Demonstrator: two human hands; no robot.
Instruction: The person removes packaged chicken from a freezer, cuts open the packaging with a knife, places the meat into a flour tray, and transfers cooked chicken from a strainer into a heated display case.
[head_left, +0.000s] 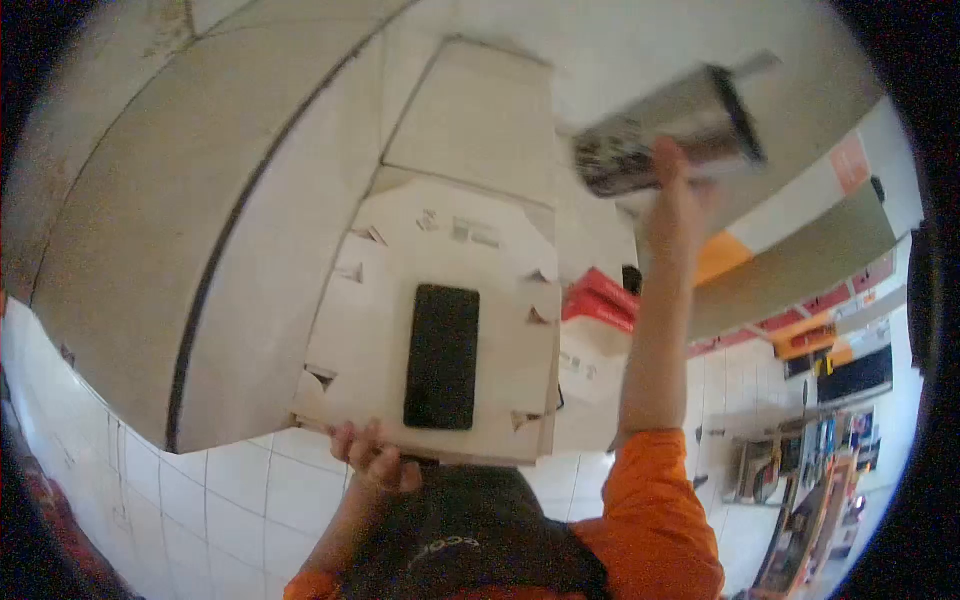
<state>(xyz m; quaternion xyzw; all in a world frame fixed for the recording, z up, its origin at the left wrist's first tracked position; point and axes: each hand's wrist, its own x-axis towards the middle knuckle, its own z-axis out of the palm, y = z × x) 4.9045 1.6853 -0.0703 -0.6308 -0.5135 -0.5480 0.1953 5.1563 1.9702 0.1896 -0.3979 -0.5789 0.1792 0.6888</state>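
Under the near edge of a stack of white cardboard pieces (360, 400), the fingers of my left hand (377, 458) are curled at its left corner. A black phone (442, 357) lies flat on top of the stack. My right hand (680, 185) is raised at the upper right and wrapped round a silver tumbler (630, 150) with a dark rim. The tumbler is tilted on its side and blurred by motion. Part of my right fingers is hidden behind it.
A pale surface with a dark edge strip (240, 210) curves along the left. Red packets (602, 300) lie right of the stack. Orange and white panels (722, 258) stand at the right. White floor tiles (240, 485) show below, with cluttered shelving (825, 490) at the lower right.
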